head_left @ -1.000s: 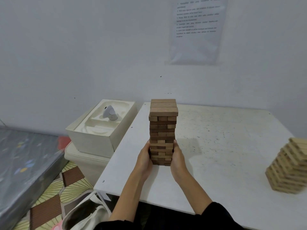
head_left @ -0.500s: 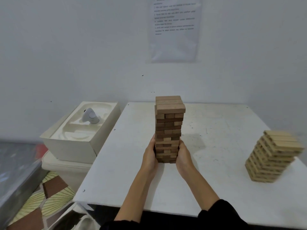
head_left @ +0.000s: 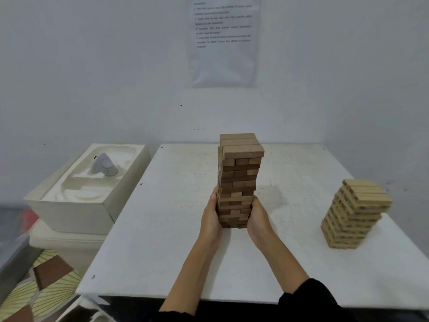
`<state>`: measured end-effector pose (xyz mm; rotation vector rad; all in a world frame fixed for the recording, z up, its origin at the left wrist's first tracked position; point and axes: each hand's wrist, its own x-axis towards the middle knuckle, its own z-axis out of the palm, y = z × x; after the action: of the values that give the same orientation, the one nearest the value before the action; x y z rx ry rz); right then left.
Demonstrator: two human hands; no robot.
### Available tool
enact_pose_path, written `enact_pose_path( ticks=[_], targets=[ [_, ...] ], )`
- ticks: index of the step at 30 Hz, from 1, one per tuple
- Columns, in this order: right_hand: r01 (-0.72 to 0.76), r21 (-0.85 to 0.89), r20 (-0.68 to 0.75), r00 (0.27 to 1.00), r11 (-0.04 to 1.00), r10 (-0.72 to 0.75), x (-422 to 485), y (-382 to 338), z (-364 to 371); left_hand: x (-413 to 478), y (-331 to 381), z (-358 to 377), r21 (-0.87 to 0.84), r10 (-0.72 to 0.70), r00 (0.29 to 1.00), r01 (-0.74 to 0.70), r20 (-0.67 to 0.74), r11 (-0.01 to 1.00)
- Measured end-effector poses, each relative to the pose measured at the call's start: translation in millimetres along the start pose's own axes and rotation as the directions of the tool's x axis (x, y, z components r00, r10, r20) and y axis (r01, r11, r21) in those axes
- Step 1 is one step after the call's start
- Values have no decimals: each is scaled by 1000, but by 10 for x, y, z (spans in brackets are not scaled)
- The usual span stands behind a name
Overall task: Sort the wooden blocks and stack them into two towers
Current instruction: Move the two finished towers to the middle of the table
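A tall tower of dark brown wooden blocks (head_left: 239,173) stands upright near the middle of the white table (head_left: 176,228). My left hand (head_left: 210,219) presses flat against the left side of its lower part. My right hand (head_left: 258,219) presses against the right side at the same height. The top layers sit slightly offset from the ones below. A shorter tower of light, pale wooden blocks (head_left: 355,214) stands at the right of the table, twisted and a little uneven, untouched by either hand.
An open cream box (head_left: 76,205) with a moulded insert holds a grey device (head_left: 103,165), left of the table on a pale container. A printed sheet (head_left: 222,40) hangs on the wall behind. Patterned floor shows at lower left.
Both hands stay pressed on the dark tower, which has shifted a little to the right on the table. My view has swung right, bringing the light tower fully into sight.
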<state>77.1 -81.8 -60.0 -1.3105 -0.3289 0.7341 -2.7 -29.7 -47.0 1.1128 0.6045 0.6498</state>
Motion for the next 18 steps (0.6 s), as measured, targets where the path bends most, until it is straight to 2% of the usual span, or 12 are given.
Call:
enact_pose_path(
  ticks=[5, 9, 11, 14, 16, 18],
  targets=[
    [32, -105, 99, 995, 994, -22, -37, -35, -122, -1, -3, -138, 27, -35, 995, 33, 96, 999],
    [123, -222, 215, 974, 967, -74, -18, -25, -387, 101, -35, -492, 24, -47, 979, 43, 197, 999],
    [164, -292, 303, 950, 942, -71, -24, -19, -549, 146, -22, -707, 189, -18, 958, -38, 285, 981],
    [238, -457, 390, 920, 857, -47, -70, -97, -705, 191, 39, -903, 509, -47, 917, -177, 396, 843],
    [274, -547, 420, 907, 791, -24, -93, -151, -760, 237, 58, -930, 597, -68, 908, -214, 413, 773],
    [309, -665, 437, 899, 680, 19, -95, -172, -738, 292, 17, -902, 680, -39, 919, -261, 392, 685]
  ],
)
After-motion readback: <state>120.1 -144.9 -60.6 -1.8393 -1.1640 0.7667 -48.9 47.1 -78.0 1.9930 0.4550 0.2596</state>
